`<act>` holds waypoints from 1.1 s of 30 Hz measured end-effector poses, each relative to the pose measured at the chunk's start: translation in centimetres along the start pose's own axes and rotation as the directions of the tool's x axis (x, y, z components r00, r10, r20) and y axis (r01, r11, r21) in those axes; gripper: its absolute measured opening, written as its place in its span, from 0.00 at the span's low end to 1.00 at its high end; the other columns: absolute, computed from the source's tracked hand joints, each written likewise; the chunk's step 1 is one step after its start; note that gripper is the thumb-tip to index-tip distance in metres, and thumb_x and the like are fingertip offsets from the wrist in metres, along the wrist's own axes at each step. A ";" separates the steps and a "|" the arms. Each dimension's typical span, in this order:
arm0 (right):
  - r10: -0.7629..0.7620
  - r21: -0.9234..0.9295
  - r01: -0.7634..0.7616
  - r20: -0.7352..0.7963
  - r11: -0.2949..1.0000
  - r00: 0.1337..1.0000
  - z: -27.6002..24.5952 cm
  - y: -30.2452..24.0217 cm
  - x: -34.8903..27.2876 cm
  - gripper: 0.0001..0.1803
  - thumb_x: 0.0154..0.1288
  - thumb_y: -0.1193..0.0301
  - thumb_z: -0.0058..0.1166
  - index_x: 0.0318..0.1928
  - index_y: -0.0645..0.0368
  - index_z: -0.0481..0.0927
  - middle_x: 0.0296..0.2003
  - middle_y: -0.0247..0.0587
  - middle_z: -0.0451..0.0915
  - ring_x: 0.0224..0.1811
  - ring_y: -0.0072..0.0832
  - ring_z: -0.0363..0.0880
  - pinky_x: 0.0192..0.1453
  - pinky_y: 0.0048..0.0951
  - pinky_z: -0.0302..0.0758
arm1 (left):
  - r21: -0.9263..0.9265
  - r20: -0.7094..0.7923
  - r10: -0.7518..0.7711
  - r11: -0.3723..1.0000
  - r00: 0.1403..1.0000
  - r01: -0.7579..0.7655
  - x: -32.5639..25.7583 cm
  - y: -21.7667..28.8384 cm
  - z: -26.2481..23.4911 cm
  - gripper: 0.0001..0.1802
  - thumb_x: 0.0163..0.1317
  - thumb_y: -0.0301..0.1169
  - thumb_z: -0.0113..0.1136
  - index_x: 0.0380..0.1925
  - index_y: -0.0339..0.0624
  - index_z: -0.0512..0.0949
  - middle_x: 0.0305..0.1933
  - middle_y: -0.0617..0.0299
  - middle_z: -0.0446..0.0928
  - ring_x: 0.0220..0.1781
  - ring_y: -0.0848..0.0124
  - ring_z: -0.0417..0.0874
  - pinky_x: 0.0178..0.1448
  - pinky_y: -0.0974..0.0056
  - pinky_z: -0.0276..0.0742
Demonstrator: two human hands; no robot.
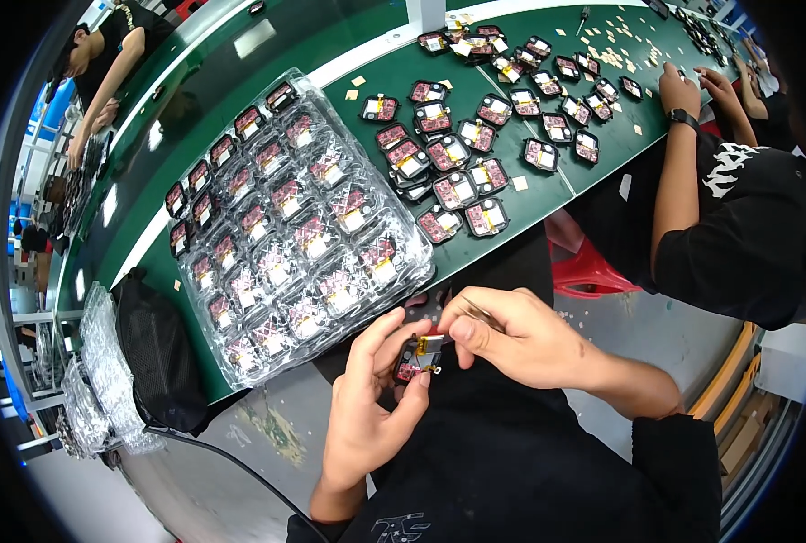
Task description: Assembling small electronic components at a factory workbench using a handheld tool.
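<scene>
My left hand (367, 418) grips a small black device housing (412, 365) by its edges, in front of my body and just off the table's near edge. Inside the housing show a red circuit board, a silver block and yellow tape. In my right hand (537, 342) is a pair of metal tweezers (481, 314), its shanks showing above the thumb. The right fingertips are close beside the housing's right side; whether they touch it I cannot tell. A clear plastic tray stack (403, 258) with rows of similar housings lies ahead, to the left.
Many open housings (454, 190) lie on the green table (548, 195), with scattered small tan pieces (620, 54) farther off. A black mesh bag (157, 348) and a cable (240, 462) are at left. A co-worker's hand (680, 90) is at right, near a red stool (593, 274).
</scene>
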State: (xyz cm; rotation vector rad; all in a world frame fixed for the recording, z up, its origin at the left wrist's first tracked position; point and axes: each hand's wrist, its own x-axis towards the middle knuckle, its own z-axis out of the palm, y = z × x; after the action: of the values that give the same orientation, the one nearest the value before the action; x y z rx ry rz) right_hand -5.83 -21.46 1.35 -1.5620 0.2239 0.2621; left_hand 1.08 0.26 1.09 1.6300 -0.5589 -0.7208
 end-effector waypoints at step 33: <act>-0.461 -0.431 0.350 -0.186 0.832 0.868 2.4 2.0 -0.5 0.14 0.56 0.89 0.64 0.43 0.66 0.87 0.42 0.45 0.86 0.41 0.38 0.90 0.45 0.33 0.88 | 0.319 -0.066 0.117 0.943 0.991 -0.090 0.4 -1.1 1.3 0.33 0.61 0.14 0.68 0.69 0.35 0.76 0.50 0.49 0.87 0.33 0.74 0.83 0.37 0.69 0.80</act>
State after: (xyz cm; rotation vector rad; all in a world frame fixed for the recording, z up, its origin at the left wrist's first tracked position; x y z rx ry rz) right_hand -6.98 -19.09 -0.45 -1.9960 0.0505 -0.2816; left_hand 0.38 -0.73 -0.15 1.9018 -0.7214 -0.4995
